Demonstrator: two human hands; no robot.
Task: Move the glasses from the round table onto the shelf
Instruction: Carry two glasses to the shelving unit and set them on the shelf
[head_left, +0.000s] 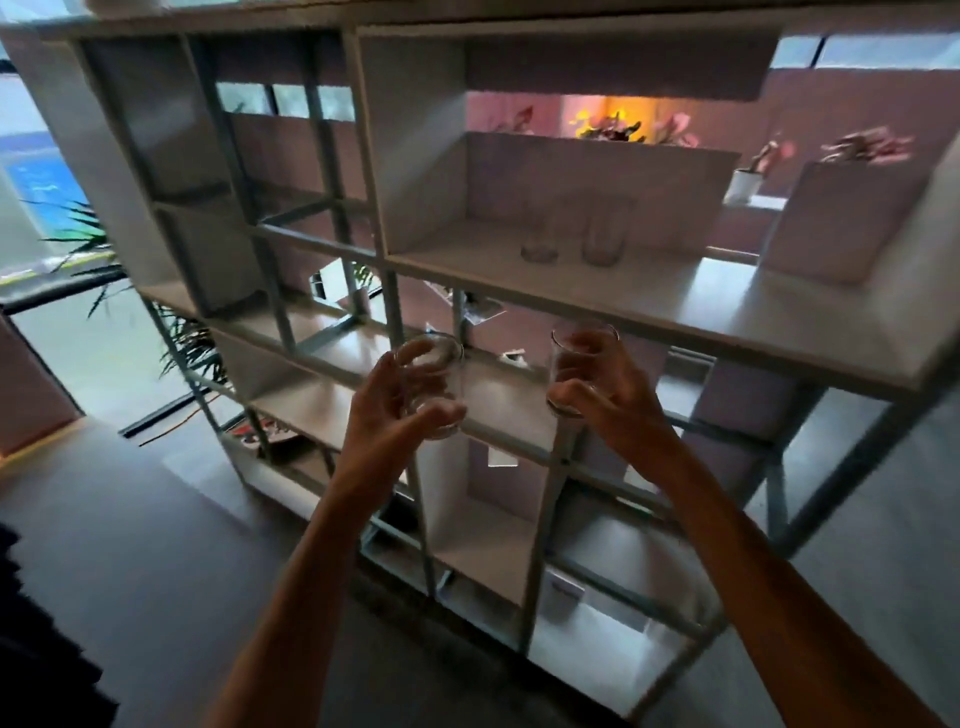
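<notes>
Glasses: two in hand, two standing on the shelf (649, 312). Left hand (387, 415) grip is curled round the left tumbler (434, 384), which is clear glass. The thumb is in front near the base, the fingers are behind, and the tumbler is slightly tilted. Right hand (605, 397) grip holds the right tumbler (576, 371), also clear and roughly upright, with the thumb across its lower part. Both tumblers are in the air in front of the unit, just below the front edge of the wide board and well apart from each other.

On that board, inside the open white cubby, stand the far-left glass (540, 236) and far-right glass (605, 234). Both are upright and just beside each other; can't tell if they touch. Behind them is a white planter box (597, 176) with pink and yellow flowers. A small white pot (745, 183) sits further right, and a spiky green plant (85, 234) stands left of the unit. A white card (563, 592) sits on a low board; its print is too blurred to read.
</notes>
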